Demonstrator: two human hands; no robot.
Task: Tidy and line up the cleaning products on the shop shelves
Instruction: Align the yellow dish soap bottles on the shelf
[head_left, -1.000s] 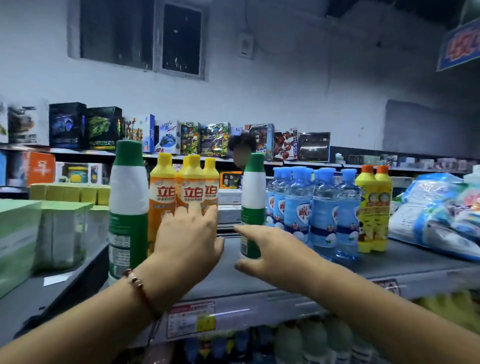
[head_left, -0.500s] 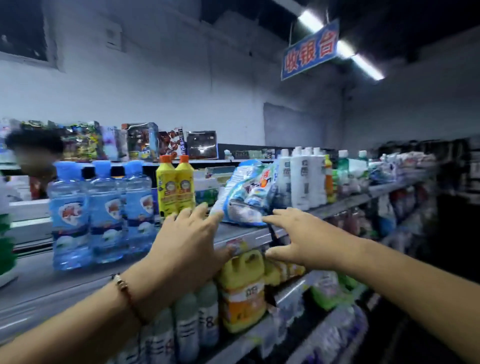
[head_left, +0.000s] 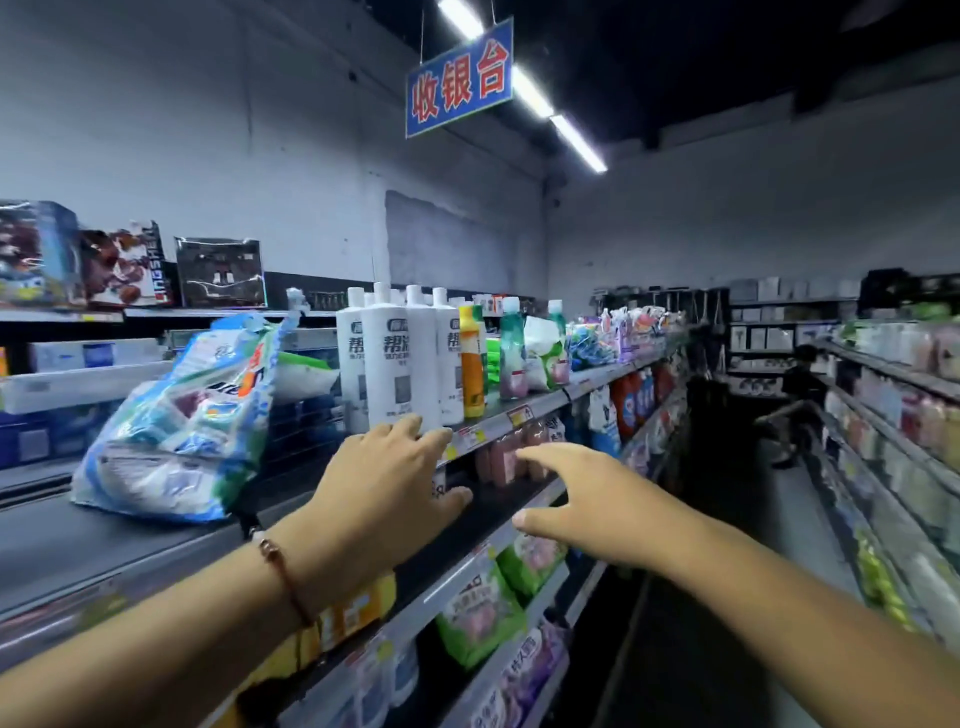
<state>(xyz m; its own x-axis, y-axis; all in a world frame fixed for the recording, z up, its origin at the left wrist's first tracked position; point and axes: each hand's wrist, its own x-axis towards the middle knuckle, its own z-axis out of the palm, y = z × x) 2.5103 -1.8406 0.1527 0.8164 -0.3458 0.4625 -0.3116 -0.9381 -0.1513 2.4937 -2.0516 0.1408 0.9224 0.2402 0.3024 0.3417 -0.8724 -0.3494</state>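
Observation:
Several tall white bottles (head_left: 400, 358) stand in a cluster on the top shelf (head_left: 540, 402), with an orange and yellow bottle (head_left: 471, 364) and green-capped bottles (head_left: 511, 353) to their right. A blue and white detergent bag (head_left: 187, 421) leans on the shelf to the left. My left hand (head_left: 387, 480) is stretched out with relaxed fingers just below the base of the white bottles, holding nothing. My right hand (head_left: 582, 493) reaches forward lower right, fingers straight and empty, in front of the shelf edge.
Lower shelves hold green and pink pouches (head_left: 483, 613) and yellow jugs (head_left: 353, 613). Bags of product (head_left: 597, 343) run along the top shelf toward the back. A second shelf row (head_left: 893, 405) lines the right of the aisle. A blue sign (head_left: 460, 78) hangs overhead.
The view has swung right along the shelf, from the blue water bottles past the detergent bag to the white bottles. Both hands moved right with it, still empty.

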